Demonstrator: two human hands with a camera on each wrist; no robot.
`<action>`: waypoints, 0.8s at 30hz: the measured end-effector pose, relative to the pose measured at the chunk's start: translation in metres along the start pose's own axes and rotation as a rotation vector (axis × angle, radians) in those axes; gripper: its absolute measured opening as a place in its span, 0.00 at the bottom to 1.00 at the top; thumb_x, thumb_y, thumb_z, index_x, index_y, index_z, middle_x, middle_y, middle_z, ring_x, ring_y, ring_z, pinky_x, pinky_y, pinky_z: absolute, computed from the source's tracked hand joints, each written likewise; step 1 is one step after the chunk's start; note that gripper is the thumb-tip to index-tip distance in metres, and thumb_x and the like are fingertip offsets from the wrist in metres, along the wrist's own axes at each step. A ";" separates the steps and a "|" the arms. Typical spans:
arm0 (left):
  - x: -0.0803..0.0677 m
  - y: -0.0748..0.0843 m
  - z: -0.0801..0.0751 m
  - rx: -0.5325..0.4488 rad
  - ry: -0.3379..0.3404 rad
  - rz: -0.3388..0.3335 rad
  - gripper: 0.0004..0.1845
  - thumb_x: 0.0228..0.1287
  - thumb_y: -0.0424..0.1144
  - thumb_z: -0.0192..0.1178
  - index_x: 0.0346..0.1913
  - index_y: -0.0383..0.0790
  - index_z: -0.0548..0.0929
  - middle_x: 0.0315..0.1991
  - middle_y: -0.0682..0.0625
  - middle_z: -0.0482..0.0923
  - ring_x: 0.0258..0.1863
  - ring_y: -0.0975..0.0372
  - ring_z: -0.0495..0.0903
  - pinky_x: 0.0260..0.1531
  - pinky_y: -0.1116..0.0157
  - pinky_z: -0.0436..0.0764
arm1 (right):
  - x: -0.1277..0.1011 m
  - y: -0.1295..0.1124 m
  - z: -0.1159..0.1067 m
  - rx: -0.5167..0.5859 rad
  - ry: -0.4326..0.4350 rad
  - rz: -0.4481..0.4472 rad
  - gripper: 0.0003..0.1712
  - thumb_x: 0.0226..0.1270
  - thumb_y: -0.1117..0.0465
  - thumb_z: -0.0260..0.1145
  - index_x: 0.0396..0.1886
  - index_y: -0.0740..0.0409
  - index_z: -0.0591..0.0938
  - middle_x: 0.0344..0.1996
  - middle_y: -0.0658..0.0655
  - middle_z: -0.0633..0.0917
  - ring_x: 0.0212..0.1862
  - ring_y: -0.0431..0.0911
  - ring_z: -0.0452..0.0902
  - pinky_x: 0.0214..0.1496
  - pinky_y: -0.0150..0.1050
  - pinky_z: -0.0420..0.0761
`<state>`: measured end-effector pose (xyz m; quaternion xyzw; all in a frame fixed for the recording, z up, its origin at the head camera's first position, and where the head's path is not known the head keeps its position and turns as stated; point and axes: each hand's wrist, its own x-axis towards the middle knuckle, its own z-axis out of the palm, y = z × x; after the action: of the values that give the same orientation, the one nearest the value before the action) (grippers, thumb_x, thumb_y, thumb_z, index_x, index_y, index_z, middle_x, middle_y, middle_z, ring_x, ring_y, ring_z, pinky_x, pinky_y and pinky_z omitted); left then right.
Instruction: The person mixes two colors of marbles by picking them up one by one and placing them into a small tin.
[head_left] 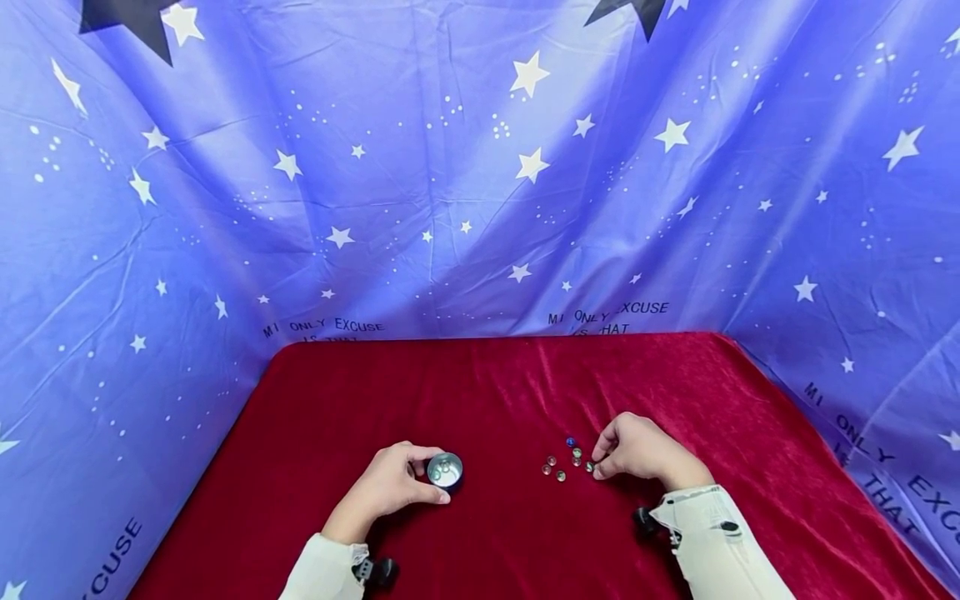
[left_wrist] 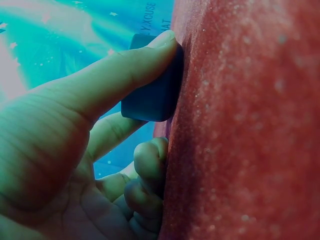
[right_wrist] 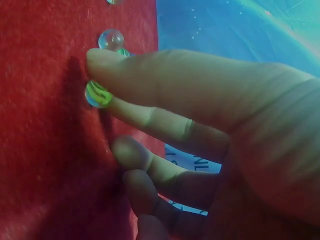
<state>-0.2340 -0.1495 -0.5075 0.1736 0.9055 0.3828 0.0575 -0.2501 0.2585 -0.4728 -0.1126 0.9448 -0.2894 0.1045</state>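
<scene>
Right of the tin cup (head_left: 445,470), which the left hand (head_left: 390,487) grips, the right hand (head_left: 637,450) pinches a marble (right_wrist: 97,94): small, hard, slippery, best taken between thumb and fingertip.

Small metal cup (head_left: 445,469): contents too small to identify in the head view; in the left wrist view only its dark side shows, the far part covered by the thumb (left_wrist: 120,75) of the left hand (head_left: 390,487).
Marbles (head_left: 567,463): too small in the head view to count or colour surely.
Green-striped marble (right_wrist: 97,94): partly covered by the thumb and finger of the right hand (head_left: 637,450).
Clear marble (right_wrist: 110,39): lower edge hidden behind the thumb.
Top marble (right_wrist: 114,1): cut off by the upper edge.
Backdrop lettering (head_left: 607,321): partly lost in folds.
</scene>
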 end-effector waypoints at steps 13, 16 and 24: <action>-0.001 0.000 -0.001 0.002 0.004 0.006 0.30 0.39 0.46 0.86 0.51 0.52 0.91 0.29 0.55 0.76 0.30 0.65 0.74 0.32 0.69 0.73 | 0.000 0.002 0.000 0.009 -0.010 0.018 0.14 0.40 0.68 0.85 0.22 0.50 0.88 0.19 0.44 0.83 0.28 0.42 0.75 0.32 0.38 0.76; -0.001 0.000 -0.001 0.002 0.003 0.008 0.30 0.39 0.46 0.86 0.51 0.52 0.91 0.30 0.55 0.76 0.30 0.66 0.74 0.32 0.69 0.74 | 0.000 0.002 0.000 0.009 -0.008 0.016 0.13 0.40 0.68 0.85 0.21 0.49 0.88 0.19 0.44 0.84 0.27 0.42 0.75 0.31 0.38 0.76; -0.001 0.000 0.000 0.006 0.000 0.008 0.30 0.39 0.46 0.86 0.52 0.52 0.91 0.30 0.56 0.76 0.30 0.67 0.74 0.33 0.69 0.74 | -0.001 0.002 -0.002 -0.002 -0.011 -0.014 0.12 0.41 0.66 0.85 0.22 0.49 0.89 0.20 0.43 0.84 0.28 0.41 0.74 0.32 0.36 0.75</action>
<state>-0.2334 -0.1500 -0.5071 0.1775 0.9060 0.3802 0.0555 -0.2496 0.2618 -0.4719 -0.1209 0.9437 -0.2885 0.1073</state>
